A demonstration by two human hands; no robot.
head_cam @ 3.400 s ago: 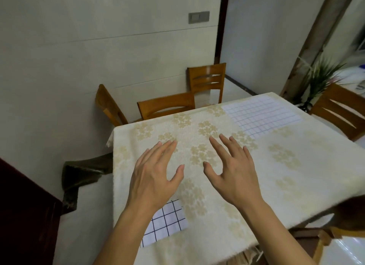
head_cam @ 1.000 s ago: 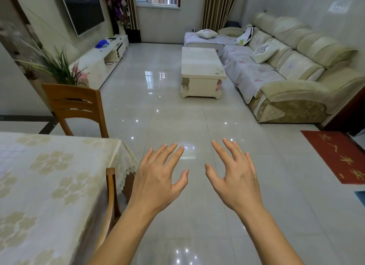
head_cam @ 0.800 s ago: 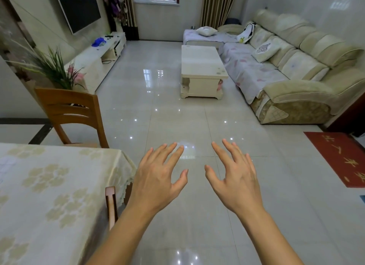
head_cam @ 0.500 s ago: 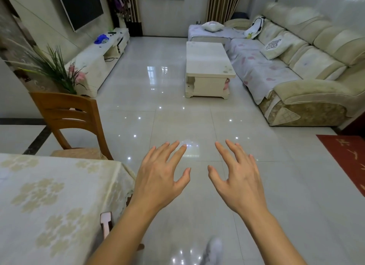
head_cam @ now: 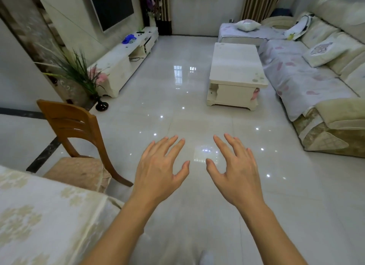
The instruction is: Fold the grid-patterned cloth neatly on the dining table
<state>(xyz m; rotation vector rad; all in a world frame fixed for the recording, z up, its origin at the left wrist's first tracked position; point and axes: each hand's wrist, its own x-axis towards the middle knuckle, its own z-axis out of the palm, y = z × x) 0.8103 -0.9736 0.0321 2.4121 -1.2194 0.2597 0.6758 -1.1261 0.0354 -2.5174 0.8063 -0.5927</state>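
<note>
From the head view, the only one I have, I see both hands held out over the glossy tiled floor [head_cam: 177, 98], palms down. My left hand [head_cam: 160, 170] has its fingers spread wide and straight and holds nothing; my right hand [head_cam: 235, 170] is the same, splayed and bare. Neither touches anything.

The dining table [head_cam: 39, 221] shows only as a corner at the lower left, under a cream floral tablecloth. A wooden chair [head_cam: 73, 130] stands just beyond that corner. Ahead lie a coffee table [head_cam: 235, 67], a sofa [head_cam: 324, 83] on the right, a TV cabinet [head_cam: 126, 55] on the left and a potted plant [head_cam: 79, 71] beside it.

The risk, as I judge it, is plain: I face the living room with the table off to my left, so any reach from here lands on air or floor. The chair sits near my left arm's path, and a quick turn back toward the table could catch it. Working at the frame's edge would also leave me folding half blind.

The grid-patterned cloth is not in view. It does not lie on the visible table corner, so I cannot tell its position, shape or how far it is folded.
</note>
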